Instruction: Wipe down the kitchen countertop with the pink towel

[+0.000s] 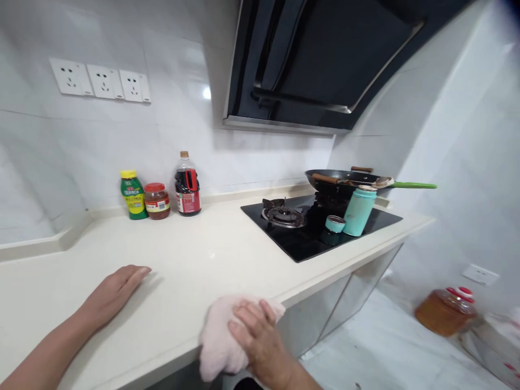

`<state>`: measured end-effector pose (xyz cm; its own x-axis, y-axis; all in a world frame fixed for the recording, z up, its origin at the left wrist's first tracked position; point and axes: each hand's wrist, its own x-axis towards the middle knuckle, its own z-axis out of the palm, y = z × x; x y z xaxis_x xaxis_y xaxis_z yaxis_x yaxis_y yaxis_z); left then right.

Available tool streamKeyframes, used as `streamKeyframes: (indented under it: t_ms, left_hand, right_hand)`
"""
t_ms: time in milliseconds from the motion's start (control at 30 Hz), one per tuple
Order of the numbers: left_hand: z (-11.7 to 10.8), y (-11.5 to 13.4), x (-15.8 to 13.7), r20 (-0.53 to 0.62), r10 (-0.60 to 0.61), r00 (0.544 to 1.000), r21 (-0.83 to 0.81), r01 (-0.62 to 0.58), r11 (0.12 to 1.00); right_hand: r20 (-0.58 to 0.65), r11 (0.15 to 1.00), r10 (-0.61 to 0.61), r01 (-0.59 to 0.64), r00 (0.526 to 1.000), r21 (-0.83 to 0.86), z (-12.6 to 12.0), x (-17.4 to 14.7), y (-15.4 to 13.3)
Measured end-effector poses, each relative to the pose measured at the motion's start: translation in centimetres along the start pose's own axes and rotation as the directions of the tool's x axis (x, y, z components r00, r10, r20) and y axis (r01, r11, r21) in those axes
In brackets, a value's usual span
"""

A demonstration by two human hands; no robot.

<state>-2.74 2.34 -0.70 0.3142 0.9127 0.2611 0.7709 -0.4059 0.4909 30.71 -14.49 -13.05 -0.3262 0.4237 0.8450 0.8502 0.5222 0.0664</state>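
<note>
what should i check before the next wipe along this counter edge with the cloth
1. Grip: right hand clutches the pink cloth: ok.
2. Cloth contact: it sits at the countertop front edge, partly overhanging: ok.
3. Left hand lies flat on the counter, apart from the cloth: ok.
4. Three sauce bottles stand upright by the back wall, far from the hands: ok.
5. Teal flask stands on the hob, uncapped: not ok.
6. Burner flame: cannot tell.

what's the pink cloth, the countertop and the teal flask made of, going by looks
Pink cloth: soft fabric, probably fleecy microfibre; it bunches and folds under the right hand.
Countertop: smooth cream stone or solid surface, with a faint sheen.
Teal flask: likely painted metal or plastic, matt; cannot tell which.
</note>
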Motion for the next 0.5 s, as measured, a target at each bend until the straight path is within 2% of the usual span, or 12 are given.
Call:
streamKeyframes:
  t_ms: [200, 367, 433, 500]
  left_hand:
    - [0.2, -0.2, 0.2, 0.01, 0.004, 1.0, 0.004, -0.004, 1.0]
    - [0.2, 0.1, 0.3, 0.009, -0.009, 1.0, 0.019, 0.008, 1.0]
    - [0.2, 0.3, 0.3, 0.012, -0.01, 1.0, 0.019, 0.01, 1.0]
    - [0.2, 0.5, 0.2, 0.021, 0.0, 1.0, 0.013, 0.0, 1.0]
  right_hand:
    - [0.148, 0.989, 0.109, -0.092, 0.983, -0.119, -5.1, -5.4, 10.8]
    - [0.222, 0.963, 0.181, -0.126, 0.958, -0.24, -9.2, -8.4, 18.2]
    - [0.266, 0.943, 0.244, -0.164, 0.933, -0.29, -10.7, -9.7, 21.0]
    - [0.296, 0.903, 0.353, -0.241, 0.888, -0.355, -12.3, -11.0, 23.8]
